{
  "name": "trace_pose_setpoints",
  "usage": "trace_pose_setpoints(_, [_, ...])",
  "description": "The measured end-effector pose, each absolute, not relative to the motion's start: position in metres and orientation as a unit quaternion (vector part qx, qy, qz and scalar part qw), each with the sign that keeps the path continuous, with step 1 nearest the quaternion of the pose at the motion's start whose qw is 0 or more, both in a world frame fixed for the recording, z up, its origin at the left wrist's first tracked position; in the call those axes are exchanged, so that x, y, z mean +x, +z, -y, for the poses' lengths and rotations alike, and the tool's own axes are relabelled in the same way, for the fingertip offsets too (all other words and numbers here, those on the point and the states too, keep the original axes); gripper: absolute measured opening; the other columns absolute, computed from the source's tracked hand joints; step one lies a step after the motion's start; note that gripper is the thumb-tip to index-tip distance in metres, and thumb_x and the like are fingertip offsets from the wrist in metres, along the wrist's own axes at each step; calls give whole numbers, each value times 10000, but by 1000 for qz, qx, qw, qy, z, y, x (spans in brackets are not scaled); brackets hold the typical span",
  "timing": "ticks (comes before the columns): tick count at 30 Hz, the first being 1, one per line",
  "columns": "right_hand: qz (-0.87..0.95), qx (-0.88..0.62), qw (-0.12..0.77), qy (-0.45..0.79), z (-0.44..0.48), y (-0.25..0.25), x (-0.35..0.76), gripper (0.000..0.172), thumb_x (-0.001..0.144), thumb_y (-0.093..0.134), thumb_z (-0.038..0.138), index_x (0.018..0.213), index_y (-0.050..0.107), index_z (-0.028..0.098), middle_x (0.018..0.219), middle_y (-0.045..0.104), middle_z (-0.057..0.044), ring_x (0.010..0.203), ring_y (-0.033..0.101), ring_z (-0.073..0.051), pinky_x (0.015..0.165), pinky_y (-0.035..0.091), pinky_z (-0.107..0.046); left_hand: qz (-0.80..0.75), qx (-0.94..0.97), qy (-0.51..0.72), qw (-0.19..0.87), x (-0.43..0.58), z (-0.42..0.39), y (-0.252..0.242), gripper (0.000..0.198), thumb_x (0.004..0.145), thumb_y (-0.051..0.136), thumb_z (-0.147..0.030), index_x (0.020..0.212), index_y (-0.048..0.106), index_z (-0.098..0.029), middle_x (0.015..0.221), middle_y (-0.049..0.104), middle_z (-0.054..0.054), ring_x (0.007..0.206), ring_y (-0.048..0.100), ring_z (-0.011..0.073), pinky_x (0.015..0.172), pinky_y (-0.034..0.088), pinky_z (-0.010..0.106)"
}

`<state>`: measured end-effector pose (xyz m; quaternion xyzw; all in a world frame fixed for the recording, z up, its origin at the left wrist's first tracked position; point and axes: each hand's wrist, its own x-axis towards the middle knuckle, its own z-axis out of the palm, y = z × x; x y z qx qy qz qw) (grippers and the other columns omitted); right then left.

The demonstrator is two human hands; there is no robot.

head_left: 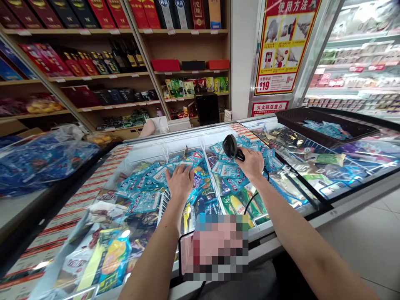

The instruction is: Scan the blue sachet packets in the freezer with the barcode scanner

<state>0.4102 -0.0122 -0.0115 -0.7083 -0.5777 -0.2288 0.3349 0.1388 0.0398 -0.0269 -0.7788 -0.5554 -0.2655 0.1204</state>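
Note:
My right hand is wrapped around the handle of a black handheld barcode scanner, whose head points to the left. A dark cable runs down from beneath that hand. My left hand lies with its fingers stretched out on small blue packets printed with labels. More blue packets are spread under and around the scanner. All of these packets lie over the glass-topped chest freezer. Near my body is a dark-edged device with a screen, mostly hidden by a blurred patch.
Inside the freezer are colourful frozen-food packs and wire dividers. A black tray with blue packets stands at the right. To the left lies a large plastic bag of blue packs. Shelves of boxes rise behind.

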Motion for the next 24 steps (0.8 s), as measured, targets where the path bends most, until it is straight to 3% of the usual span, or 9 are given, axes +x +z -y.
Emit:
trace_pose_setpoints(5, [555,-726,339,-224,15,-4,413,376,802,589,376,1147,582,226,953,668,-71,901,564,-238,801,294,-335,596,-748,-248,154,139,-41,-29,483,912,268,-428,1198,579,-195,1348,499,110,1330,334,274,1119,-17,556])
trace_pose_setpoints(9, [547,-732,336,-227,19,6,417,357,811,578,372,1137,580,225,946,668,-80,899,561,-240,797,294,-338,570,-764,-252,166,144,-39,-23,510,915,270,-414,1312,470,-165,1419,414,118,1376,258,256,1129,-2,545])
trace_pose_setpoints(17, [600,-692,322,-240,36,5,436,396,803,611,386,1156,573,211,946,663,-85,909,551,-243,806,293,-342,407,-870,-255,115,150,-37,-12,433,908,350,-371,1301,468,-232,1338,513,80,1328,359,219,1142,148,498])
trace_pose_setpoints(21, [593,-688,342,-242,41,-7,440,389,829,578,420,1157,574,210,929,660,-79,889,553,-241,800,294,-343,356,-905,-223,63,169,-25,-7,463,893,373,-461,1300,471,-264,1367,474,68,1339,335,232,1136,199,470])
trace_pose_setpoints(24, [588,-685,356,-242,40,-12,441,398,841,561,415,1174,568,197,947,658,-93,891,555,-249,808,294,-351,358,-912,-198,15,199,-9,-3,638,831,411,-604,1392,336,-309,1473,324,54,1390,209,285,1117,221,506])
